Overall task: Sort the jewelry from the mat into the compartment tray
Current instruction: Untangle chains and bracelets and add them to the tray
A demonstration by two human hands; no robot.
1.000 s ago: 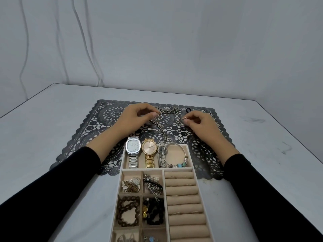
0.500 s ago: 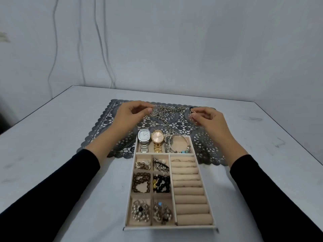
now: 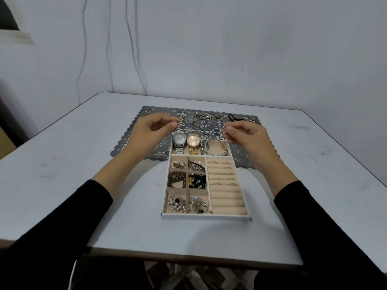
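A dark lace mat (image 3: 146, 114) lies at the table's far middle. A metal chain (image 3: 202, 119) and a black cord piece (image 3: 232, 117) rest on it. The white compartment tray (image 3: 206, 216) stands in front, its far end on the mat. It holds a silver watch (image 3: 179, 140), a gold watch (image 3: 193, 141), a bangle (image 3: 215, 146), beads and trinkets in small cells, and ring rolls (image 3: 225, 191). My left hand (image 3: 152, 130) hovers over the mat, fingers pinched on a small silver piece (image 3: 178, 124). My right hand (image 3: 250, 136) pinches a small ring (image 3: 224, 130) above the tray's far right corner.
The pale table (image 3: 62, 174) has bare surface left and right of the tray. Its front edge is near my body, with crossed legs showing below. A wall with hanging cables (image 3: 134, 49) stands behind the table.
The view has pulled back and up, so the whole tray shows. Both hands lifted off the mat toward the tray. The chain stays on the mat.
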